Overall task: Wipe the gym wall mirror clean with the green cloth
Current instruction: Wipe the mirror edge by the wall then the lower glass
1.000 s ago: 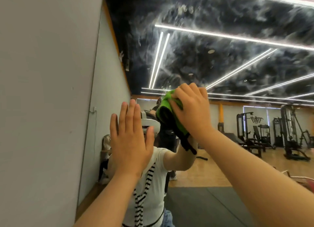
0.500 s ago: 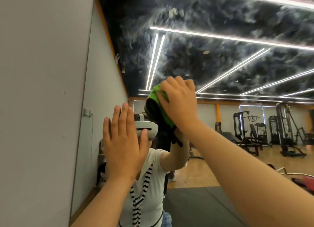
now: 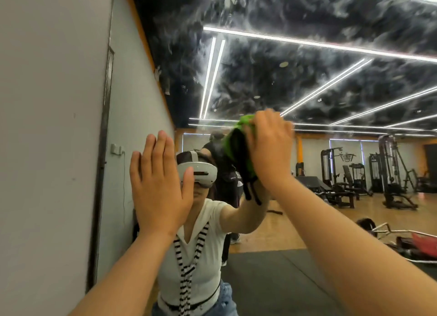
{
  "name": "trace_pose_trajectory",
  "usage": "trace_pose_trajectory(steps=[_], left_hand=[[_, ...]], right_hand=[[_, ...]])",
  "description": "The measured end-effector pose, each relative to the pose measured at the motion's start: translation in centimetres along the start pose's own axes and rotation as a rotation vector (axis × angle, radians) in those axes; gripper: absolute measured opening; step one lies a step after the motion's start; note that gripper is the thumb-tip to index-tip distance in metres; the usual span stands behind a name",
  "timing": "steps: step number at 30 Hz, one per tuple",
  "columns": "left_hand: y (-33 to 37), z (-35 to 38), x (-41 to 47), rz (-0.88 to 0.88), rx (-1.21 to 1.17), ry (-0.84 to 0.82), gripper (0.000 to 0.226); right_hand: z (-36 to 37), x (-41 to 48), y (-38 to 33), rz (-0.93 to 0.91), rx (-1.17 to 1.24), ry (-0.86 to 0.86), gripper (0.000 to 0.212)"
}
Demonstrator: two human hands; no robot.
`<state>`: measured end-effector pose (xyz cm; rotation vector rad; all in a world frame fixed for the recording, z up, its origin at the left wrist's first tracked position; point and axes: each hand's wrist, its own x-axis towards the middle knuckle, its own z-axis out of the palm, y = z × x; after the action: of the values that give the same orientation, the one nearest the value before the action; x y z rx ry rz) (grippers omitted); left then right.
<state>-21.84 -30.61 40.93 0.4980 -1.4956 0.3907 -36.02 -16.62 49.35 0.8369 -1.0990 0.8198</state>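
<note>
- While the right hand [image 3: 269, 150] held the bunched cloth [image 3: 236, 147] against the mirror [image 3: 307, 90], its fingers curled over the cloth.
- Left hand [image 3: 158, 188] lay flat against the mirror, fingers straight, near the mirror's left edge.

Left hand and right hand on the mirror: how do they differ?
The left hand lies flat with straight fingers and holds nothing; the right hand curls over the green cloth. The left hand sits lower, nearer the left edge of the mirror; the right hand is higher and further right. Both are up against the mirror, backs to the camera.
</note>
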Motion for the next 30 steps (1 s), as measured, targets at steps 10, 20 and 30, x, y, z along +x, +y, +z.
trace_pose_trajectory(steps=[10,20,30], left_hand=[[0.2,0.4,0.0,-0.003,0.027,0.019,0.066],[0.4,0.3,0.1,-0.014,0.012,0.063,0.066],[0.4,0.2,0.0,-0.026,0.032,0.039,0.068]], right_hand=[[-2.1,-2.4,2.9,0.262,-0.04,-0.027,0.007],[-2.6,-0.1,7.1,0.167,-0.12,-0.03,0.024],[-1.0,-4.1,1.6,0.004,-0.041,-0.256,0.071]])
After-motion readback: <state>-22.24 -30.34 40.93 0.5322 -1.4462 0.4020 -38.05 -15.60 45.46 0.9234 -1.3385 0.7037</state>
